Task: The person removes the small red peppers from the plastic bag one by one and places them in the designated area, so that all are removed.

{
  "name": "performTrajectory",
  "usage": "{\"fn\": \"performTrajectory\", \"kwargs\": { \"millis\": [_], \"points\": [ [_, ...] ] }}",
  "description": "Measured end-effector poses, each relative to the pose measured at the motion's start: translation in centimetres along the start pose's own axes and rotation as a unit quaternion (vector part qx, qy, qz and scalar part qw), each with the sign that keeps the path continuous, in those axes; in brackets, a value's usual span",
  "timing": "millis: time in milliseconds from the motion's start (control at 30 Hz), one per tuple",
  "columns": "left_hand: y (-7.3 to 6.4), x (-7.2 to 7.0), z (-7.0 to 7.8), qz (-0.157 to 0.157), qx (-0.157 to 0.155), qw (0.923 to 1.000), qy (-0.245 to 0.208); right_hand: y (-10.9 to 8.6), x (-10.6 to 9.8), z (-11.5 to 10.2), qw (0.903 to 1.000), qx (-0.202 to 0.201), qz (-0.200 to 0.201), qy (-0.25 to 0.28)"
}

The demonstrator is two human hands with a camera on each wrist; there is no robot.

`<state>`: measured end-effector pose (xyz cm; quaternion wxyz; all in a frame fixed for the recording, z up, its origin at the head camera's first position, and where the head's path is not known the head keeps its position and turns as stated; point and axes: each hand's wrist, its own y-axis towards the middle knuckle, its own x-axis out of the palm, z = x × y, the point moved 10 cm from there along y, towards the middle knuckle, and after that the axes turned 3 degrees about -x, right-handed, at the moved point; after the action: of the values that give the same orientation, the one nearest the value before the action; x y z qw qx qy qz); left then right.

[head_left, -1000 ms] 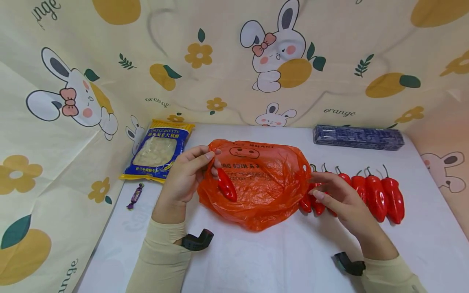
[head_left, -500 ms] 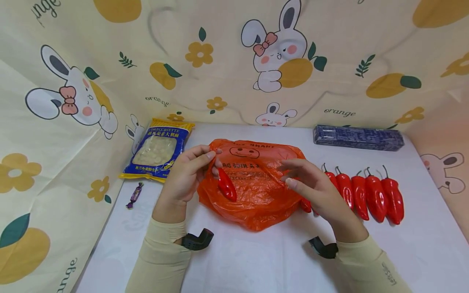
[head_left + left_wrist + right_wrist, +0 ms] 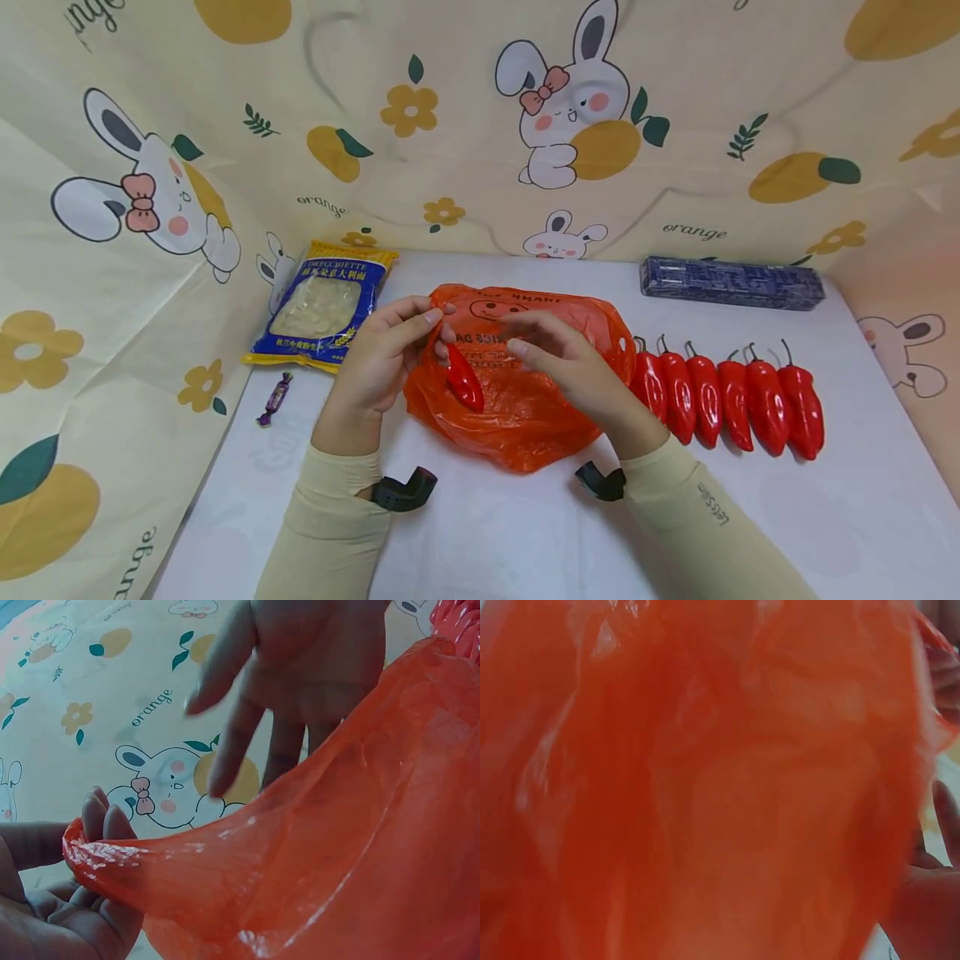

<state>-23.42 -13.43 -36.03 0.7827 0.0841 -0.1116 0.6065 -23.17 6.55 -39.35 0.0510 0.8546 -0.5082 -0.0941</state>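
A translucent red-orange plastic bag with printed lettering lies spread across the table's middle. My left hand pinches the bag's upper left corner. In the left wrist view, the bunched plastic passes between that hand's thumb and fingers. Just under those fingers shows one glossy red chili pepper; whether it is inside the bag is unclear. Over the bag's middle, my right hand hovers with relaxed, parted fingers and nothing in them. The bag fills most of the right wrist view.
Several red peppers line up to the right of the bag. Behind them lies a long dark blue box. At the back left are a blue and yellow pasta packet and a small purple-wrapped candy. A patterned cloth stands behind.
My right hand has moved left, from beside the pepper row to over the bag, uncovering the nearest peppers. My left hand keeps its grip on the bag's corner.
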Motion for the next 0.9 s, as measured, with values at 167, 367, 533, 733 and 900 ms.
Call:
{"fn": "performTrajectory", "kwargs": {
  "millis": [167,367,533,733,900],
  "points": [
    [0.0,0.0,0.0,-0.002,0.002,1.0,0.004,1.4,1.4,1.6,0.9986,0.031,-0.024,-0.036],
    [0.0,0.0,-0.2,-0.001,-0.001,1.0,-0.001,2.5,2.8,3.9,0.9905,0.074,-0.081,-0.083],
    [0.1,0.0,-0.3,0.0,-0.004,1.0,-0.001,2.8,4.1,5.3,0.9764,0.093,-0.149,-0.126],
    [0.1,-0.1,-0.4,-0.001,-0.004,1.0,-0.005,3.0,5.1,6.6,0.9512,0.094,-0.197,-0.218],
    [0.1,0.0,-0.4,0.0,-0.003,1.0,-0.006,3.2,5.5,7.6,0.9379,0.111,-0.208,-0.254]
  ]
}}
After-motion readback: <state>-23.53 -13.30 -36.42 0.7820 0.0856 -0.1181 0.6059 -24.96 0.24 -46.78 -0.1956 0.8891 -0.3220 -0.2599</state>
